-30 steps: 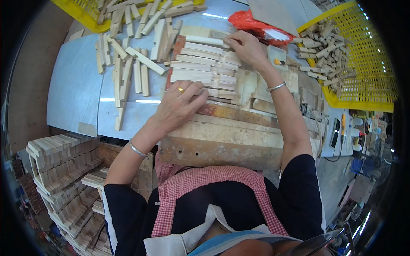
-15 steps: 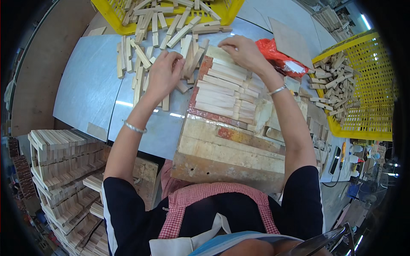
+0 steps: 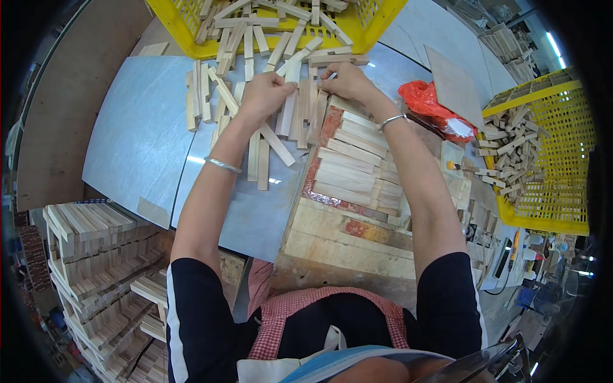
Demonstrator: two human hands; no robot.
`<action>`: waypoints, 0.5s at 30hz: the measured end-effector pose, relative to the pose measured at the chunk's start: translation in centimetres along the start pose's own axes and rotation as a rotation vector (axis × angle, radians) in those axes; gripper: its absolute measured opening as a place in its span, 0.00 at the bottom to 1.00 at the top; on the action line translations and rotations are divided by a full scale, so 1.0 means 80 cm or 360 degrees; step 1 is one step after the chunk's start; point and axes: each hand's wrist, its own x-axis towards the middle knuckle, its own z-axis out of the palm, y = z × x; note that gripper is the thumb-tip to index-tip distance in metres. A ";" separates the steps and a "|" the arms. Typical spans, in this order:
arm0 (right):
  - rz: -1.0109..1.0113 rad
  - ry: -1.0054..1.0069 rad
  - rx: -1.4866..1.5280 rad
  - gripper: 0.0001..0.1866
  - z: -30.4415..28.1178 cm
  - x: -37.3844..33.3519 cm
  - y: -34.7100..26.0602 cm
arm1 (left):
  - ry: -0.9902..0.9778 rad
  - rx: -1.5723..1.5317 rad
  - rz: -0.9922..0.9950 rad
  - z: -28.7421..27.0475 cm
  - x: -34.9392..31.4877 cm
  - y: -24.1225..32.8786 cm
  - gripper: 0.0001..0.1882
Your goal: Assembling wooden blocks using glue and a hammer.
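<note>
My left hand (image 3: 263, 99) is closed, its thumb and fingertips on a pale wooden strip (image 3: 287, 115) that lies among other loose strips. To its right, my right hand (image 3: 350, 83) hovers just above the tops of several strips (image 3: 313, 96). Its thumb and forefinger are bent with a gap between them, and nothing shows in that gap. Below the right hand, a row of notched wooden strips (image 3: 348, 169) lies side by side on a worn wooden board (image 3: 313, 230) with a red-painted edge.
A yellow plastic basket (image 3: 377, 29) tips loose strips onto the grey table (image 3: 137, 121). Another yellow basket (image 3: 555, 191) at right holds short wooden pieces. A red plastic bag (image 3: 418, 99) lies beside a flat panel (image 3: 453, 83). Stacked strips (image 3: 96, 220) stand at lower left.
My right hand has moved left, off the far end of the board, toward the loose strips. My left hand has come down onto a strip. The view has shifted slightly.
</note>
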 end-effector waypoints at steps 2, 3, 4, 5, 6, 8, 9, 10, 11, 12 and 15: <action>-0.0058 0.0012 0.0563 0.14 -0.005 -0.005 -0.003 | -0.0050 -0.0588 0.0056 -0.024 -0.013 -0.001 0.13; -0.0076 0.0013 0.0581 0.14 -0.009 -0.010 -0.004 | -0.0107 -0.1192 0.0120 -0.036 -0.022 -0.002 0.10; -0.0035 0.0040 0.0931 0.13 -0.017 -0.020 -0.018 | -0.0170 -0.1460 0.0189 -0.049 -0.028 -0.013 0.10; 0.0023 0.0066 0.1283 0.12 -0.026 -0.031 -0.025 | -0.0154 -0.1438 0.0192 -0.056 -0.041 -0.010 0.10; 0.0003 0.0062 0.1300 0.12 -0.034 -0.039 -0.027 | -0.0143 -0.1614 0.0297 -0.061 -0.058 -0.007 0.13; -0.0228 0.0072 0.1487 0.12 -0.049 -0.059 -0.023 | -0.0148 -0.1888 0.0428 -0.070 -0.088 -0.007 0.16; -0.0246 0.0059 0.1496 0.12 -0.053 -0.069 -0.020 | -0.0127 -0.1877 0.0431 -0.074 -0.096 -0.015 0.16; -0.0252 0.0136 0.1581 0.12 -0.059 -0.080 -0.017 | -0.0111 -0.1956 0.0435 -0.077 -0.104 -0.024 0.16; -0.0252 0.0216 0.1666 0.11 -0.063 -0.090 -0.011 | -0.0100 -0.2036 0.0438 -0.079 -0.111 -0.027 0.17; -0.0259 0.0209 0.1668 0.11 -0.065 -0.099 0.003 | 0.0017 -0.1969 0.0396 -0.078 -0.117 -0.029 0.17; -0.0129 0.0442 0.1760 0.10 -0.072 -0.131 0.043 | 0.0140 -0.1895 0.0416 -0.072 -0.135 -0.032 0.15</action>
